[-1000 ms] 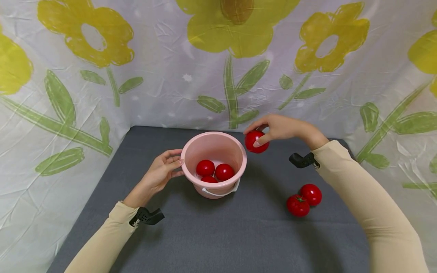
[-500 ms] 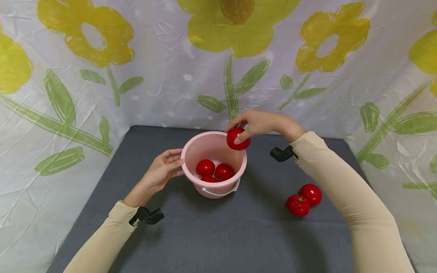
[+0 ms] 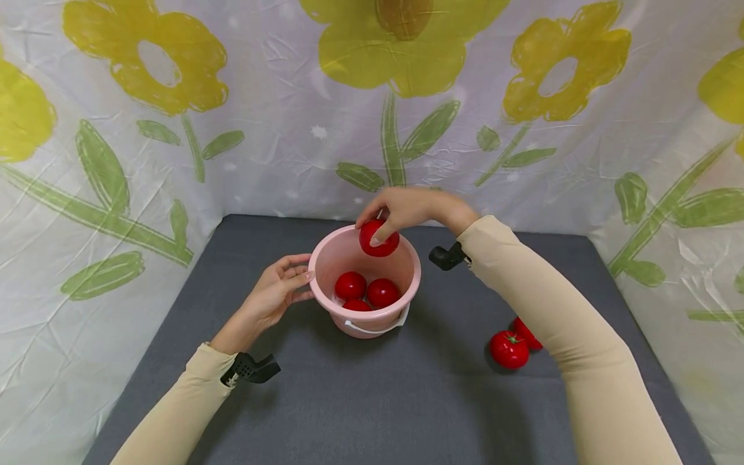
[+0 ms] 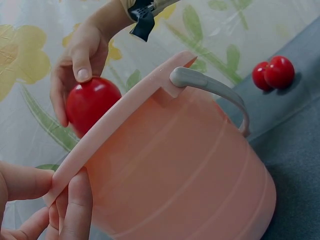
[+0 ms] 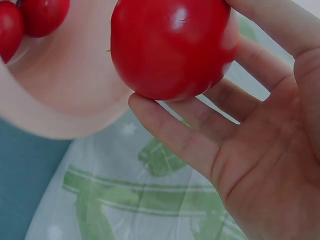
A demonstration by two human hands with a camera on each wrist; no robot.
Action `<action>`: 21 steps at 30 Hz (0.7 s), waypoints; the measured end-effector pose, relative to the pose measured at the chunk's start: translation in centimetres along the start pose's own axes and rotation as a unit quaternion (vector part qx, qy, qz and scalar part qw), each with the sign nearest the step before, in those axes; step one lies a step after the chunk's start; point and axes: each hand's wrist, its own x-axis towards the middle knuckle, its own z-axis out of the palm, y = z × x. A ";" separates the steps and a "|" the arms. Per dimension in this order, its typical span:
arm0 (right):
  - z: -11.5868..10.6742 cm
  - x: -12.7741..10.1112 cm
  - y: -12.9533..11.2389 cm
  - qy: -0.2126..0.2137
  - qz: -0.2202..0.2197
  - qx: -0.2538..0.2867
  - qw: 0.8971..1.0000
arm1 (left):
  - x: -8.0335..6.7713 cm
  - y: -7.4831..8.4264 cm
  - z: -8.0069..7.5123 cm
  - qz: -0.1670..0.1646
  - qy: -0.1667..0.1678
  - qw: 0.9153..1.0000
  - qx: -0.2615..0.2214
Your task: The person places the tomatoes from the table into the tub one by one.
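Head view: the right hand (image 3: 403,208) holds a tomato (image 3: 378,244) over the bucket (image 3: 344,325), toward the back of its opening, above three tomatoes inside (image 3: 351,285).
Right fingers: part-spread and bent around the fruit, thumb on the near side (slightly blurred).
Left hand (image 3: 273,294): thumb and fingers pinch the bucket's rim.
Bucket front: its rim hides the lower part of the nearest tomato inside.
Loose pair (image 3: 509,349): two tomatoes on the grey cloth (image 3: 325,400), the farther one partly covered by the right sleeve (image 3: 558,323).
Left wrist view: the rim hides the held tomato's lower side; whether it dips below the rim is hard to tell.
Right wrist view: the held tomato's top and the thumb tip are cut off.
Since half a second ago: the held tomato has moved left, from above the right rim; the bucket stays put.
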 end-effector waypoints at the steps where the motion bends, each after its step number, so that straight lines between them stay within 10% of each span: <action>1: 0.1 0.2 -0.1 -0.002 -0.002 -0.001 1.000 | 0.0 0.0 0.0 0.000 0.000 1.000 0.000; 21: 2.6 3.9 -0.6 -0.052 0.023 -0.001 0.998 | 0.0 0.0 0.1 -0.003 -0.001 1.000 -0.004</action>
